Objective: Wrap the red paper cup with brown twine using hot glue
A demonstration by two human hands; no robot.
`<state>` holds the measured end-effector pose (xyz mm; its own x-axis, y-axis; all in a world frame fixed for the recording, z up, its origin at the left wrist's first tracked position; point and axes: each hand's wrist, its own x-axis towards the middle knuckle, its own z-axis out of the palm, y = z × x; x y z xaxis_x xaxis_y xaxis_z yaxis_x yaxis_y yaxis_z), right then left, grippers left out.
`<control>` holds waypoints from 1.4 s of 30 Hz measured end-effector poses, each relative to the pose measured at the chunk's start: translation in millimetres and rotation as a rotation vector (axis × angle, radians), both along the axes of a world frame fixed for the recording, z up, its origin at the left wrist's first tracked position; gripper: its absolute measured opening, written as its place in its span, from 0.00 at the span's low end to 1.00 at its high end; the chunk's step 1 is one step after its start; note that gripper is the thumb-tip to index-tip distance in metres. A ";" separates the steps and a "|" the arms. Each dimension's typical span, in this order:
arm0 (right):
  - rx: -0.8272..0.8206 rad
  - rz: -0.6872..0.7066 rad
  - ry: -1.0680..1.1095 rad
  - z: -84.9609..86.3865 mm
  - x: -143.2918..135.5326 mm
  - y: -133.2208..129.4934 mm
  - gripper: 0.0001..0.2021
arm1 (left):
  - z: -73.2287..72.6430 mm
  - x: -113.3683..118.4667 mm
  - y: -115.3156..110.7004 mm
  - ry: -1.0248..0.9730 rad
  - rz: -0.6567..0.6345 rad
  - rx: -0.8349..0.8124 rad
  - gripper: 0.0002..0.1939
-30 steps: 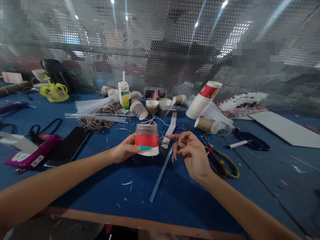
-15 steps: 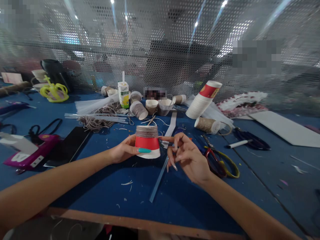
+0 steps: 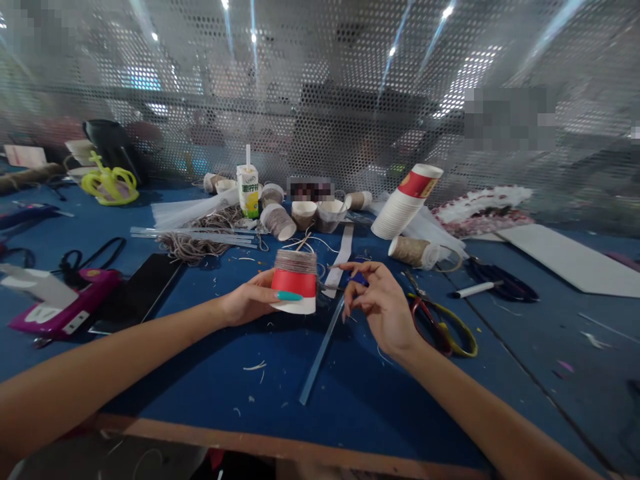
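Note:
My left hand (image 3: 250,297) is closed around an upturned paper cup (image 3: 295,283), red and white, its thumb lying across the red band. Grey-brown yarn (image 3: 296,261) is wound in rows around the narrow upper part of the cup. Just to the right, my right hand (image 3: 380,303) is apart from the cup, its index finger stretched toward it and the other fingers curled. A thin strand seems to run from the cup to these fingers, though it is hard to see. Beneath lies a clear glue stick (image 3: 320,357).
Scissors (image 3: 445,327) lie right of my right hand. Behind are a yarn heap (image 3: 200,243), yarn-wrapped cups (image 3: 279,222), a drink carton (image 3: 248,192) and a leaning cup stack (image 3: 405,203). A phone (image 3: 137,293) and a purple power strip (image 3: 70,303) lie left; a white board (image 3: 575,257) lies right.
My right hand has drawn back to the right, its index finger leaving the cup's side. The cup has tilted and shifted slightly in my left hand.

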<state>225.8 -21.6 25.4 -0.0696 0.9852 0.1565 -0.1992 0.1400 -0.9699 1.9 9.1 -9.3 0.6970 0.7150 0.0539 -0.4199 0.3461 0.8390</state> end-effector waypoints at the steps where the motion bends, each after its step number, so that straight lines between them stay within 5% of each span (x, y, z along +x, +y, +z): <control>1: 0.033 0.033 -0.013 -0.7 -0.1 -0.6 0.20 | -0.1 0.2 0.2 -0.002 -0.001 -0.014 0.30; 7: 0.113 0.386 -0.082 -4.6 -3.2 -7.5 0.24 | -3.0 0.7 0.3 0.012 -0.003 -0.001 0.28; 11: 0.195 0.463 -0.274 -5.0 -4.7 -12.8 0.20 | -4.2 3.1 -0.3 0.060 0.063 0.013 0.30; 18: 0.206 0.426 -0.281 -2.3 -6.1 -16.5 0.17 | -2.7 8.2 -0.8 0.037 0.278 -0.026 0.28; 26: 0.186 0.425 -0.339 -7.9 -10.6 -15.6 0.19 | 0.5 9.0 -4.3 0.136 0.170 0.110 0.32; 36: 0.457 0.240 -0.417 -15.4 -7.4 -11.5 0.29 | -2.6 6.6 -3.2 0.119 0.100 0.161 0.39; 42: 0.577 0.090 -0.448 -25.5 -10.8 -7.2 0.30 | 2.0 20.3 -15.1 0.180 0.260 0.111 0.41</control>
